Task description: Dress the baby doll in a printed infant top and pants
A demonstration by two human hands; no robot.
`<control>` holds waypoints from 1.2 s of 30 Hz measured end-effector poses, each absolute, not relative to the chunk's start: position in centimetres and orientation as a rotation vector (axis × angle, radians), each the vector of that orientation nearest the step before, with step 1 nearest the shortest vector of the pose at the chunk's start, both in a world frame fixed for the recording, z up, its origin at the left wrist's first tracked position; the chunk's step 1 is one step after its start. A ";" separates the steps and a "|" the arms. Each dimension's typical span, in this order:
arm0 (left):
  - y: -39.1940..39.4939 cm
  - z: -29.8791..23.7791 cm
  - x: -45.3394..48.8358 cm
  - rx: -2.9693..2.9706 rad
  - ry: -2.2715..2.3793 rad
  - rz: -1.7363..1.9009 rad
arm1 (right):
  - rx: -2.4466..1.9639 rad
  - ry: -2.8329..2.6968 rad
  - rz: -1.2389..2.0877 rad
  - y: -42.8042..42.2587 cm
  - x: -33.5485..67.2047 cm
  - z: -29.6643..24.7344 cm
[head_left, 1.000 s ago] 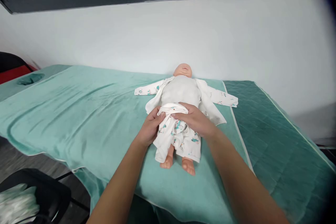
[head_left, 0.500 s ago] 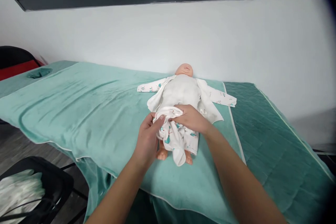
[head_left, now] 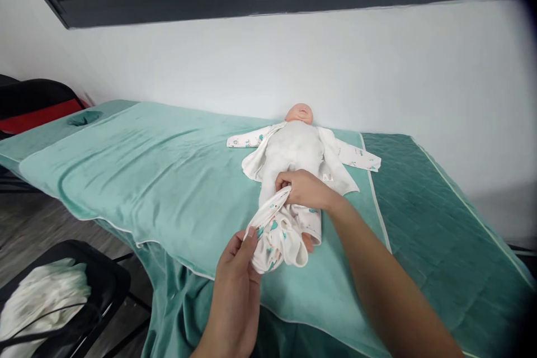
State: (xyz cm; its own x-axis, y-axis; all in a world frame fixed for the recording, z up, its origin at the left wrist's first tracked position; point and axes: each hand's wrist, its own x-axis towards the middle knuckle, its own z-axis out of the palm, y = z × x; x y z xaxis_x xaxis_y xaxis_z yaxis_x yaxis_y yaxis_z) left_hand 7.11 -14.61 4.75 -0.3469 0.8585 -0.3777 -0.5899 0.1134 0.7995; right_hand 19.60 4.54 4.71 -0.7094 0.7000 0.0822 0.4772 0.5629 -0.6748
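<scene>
A baby doll [head_left: 293, 148] lies on its back, its head towards the wall, in a white body layer and an open printed jacket [head_left: 358, 156] with the sleeves spread. Bunched over its lower legs are small white baby pants [head_left: 274, 238] with a teal print. My left hand [head_left: 239, 274] pinches the near left edge of the pants between thumb and fingers. The waistband's upper edge is gripped by my right hand [head_left: 306, 189], fingers curled in. Between both hands the band is stretched slantwise. One foot [head_left: 308, 241] shows at a pant leg's end; the other is hidden by cloth.
Under the doll a light teal sheet [head_left: 168, 162] covers a massage bed with a face hole [head_left: 85, 118]. Darker quilted cover [head_left: 428, 207] shows at right. A black chair [head_left: 107, 279] holding crumpled white cloth [head_left: 46, 296] stands at lower left. Behind is a white wall [head_left: 251, 61].
My left hand has moved down towards me, drawing the pants' edge away from the right hand. The waistband is now stretched out, and the left foot is covered. The view has shifted slightly.
</scene>
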 end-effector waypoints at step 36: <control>-7.7 0.0 1.8 1.181 1.598 1.367 | -0.797 -2.547 1.161 3.9 21.5 5.0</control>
